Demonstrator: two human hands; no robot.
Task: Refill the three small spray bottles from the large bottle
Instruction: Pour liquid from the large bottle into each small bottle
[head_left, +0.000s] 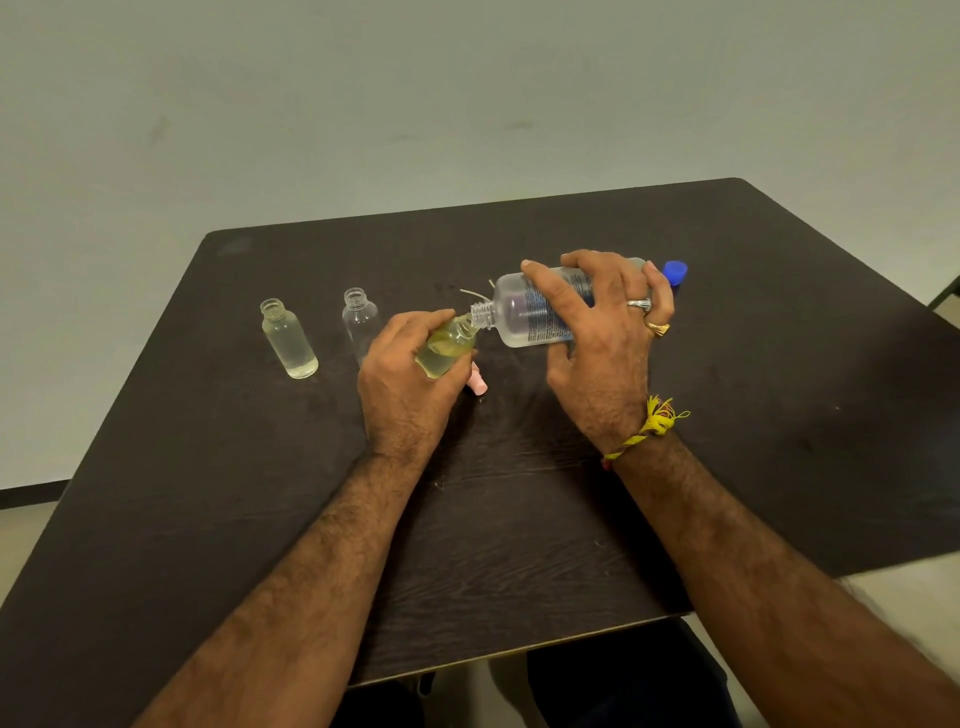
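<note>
Three small bottles were in play on the dark table (727, 415), all uncapped: one stood at the far left (289, 338) with clear liquid in it, a second (359, 322) stood just right of it and looked empty, and the third (448, 347) was tilted in the left hand (410, 384), whose fingers curled round its body. The right hand (597, 338) gripped the large bottle (524, 317) round its middle, holding it nearly on its side with its open neck touching, or very nearly touching, the mouth of the held small bottle. That small bottle already showed a fair amount of yellowish-looking liquid (the tint may have been only the hand behind it). A blue cap (675, 271) lay on the table just beyond the large bottle, and a pink piece (477, 383), likely part of a spray top, peeked out under the left hand; thin tubes near the necks were too faint to be sure of. To do this pour well, I judged the two mouths should stay lined up, the large bottle be tipped only a little at a time, and the small one be brought upright as it filled, stopping short of the neck so the spray top could go back without overflow. The empty middle bottle seemed left to fill.
</note>
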